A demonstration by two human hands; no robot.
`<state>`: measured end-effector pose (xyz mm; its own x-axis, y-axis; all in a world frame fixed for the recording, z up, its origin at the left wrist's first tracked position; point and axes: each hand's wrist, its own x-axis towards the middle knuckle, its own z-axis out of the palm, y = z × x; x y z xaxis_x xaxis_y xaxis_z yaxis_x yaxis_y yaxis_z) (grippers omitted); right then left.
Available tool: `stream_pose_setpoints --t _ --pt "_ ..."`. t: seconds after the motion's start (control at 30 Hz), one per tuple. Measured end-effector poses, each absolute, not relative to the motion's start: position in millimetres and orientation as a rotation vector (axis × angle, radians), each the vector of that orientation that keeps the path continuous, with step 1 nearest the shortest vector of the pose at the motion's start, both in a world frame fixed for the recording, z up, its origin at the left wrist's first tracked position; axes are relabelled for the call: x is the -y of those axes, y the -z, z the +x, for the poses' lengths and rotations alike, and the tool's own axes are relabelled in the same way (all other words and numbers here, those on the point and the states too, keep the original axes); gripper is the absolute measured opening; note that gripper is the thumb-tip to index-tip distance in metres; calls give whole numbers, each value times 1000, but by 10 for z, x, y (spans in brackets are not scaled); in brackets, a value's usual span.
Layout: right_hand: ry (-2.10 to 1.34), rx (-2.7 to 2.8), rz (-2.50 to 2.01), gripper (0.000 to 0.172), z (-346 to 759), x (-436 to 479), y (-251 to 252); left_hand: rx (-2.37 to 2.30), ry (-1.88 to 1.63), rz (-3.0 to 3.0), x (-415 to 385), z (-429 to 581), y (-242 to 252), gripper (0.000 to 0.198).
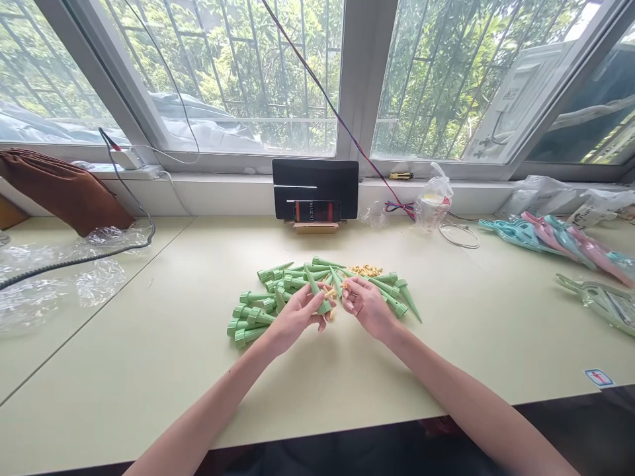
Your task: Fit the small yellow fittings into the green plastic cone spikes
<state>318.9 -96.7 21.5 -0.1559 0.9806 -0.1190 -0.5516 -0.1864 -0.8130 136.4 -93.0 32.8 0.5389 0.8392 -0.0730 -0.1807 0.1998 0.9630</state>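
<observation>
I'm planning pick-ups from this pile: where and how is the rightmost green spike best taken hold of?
Likely across the thick part of the green spike, just below its cap, coming from above and the right. It lies with its tip pointing out toward the picture's lower right, so that flank looks free, while the cap sits close to other spikes. The narrow tip offers less to hold.

The head camera looks down across the table (149, 383).
</observation>
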Motion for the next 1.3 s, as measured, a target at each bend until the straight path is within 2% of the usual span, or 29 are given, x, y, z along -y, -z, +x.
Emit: stream_pose_setpoints --t 0.37,0.8,1.0,1.3 --pt "-1609 759 -821 31 3181 961 -202 -831 -780 1119 909 1372 -322 40" --pt "-1593 762 -831 32 3185 966 -190 -683 -814 1066 908 1363 -291 31" --pt "-1591 750 -833 32 3181 969 -203 -725 -855 903 920 1385 -348 33" --pt "-1588 779 -817 30 3182 966 -182 -845 -861 1140 916 1381 -292 29"
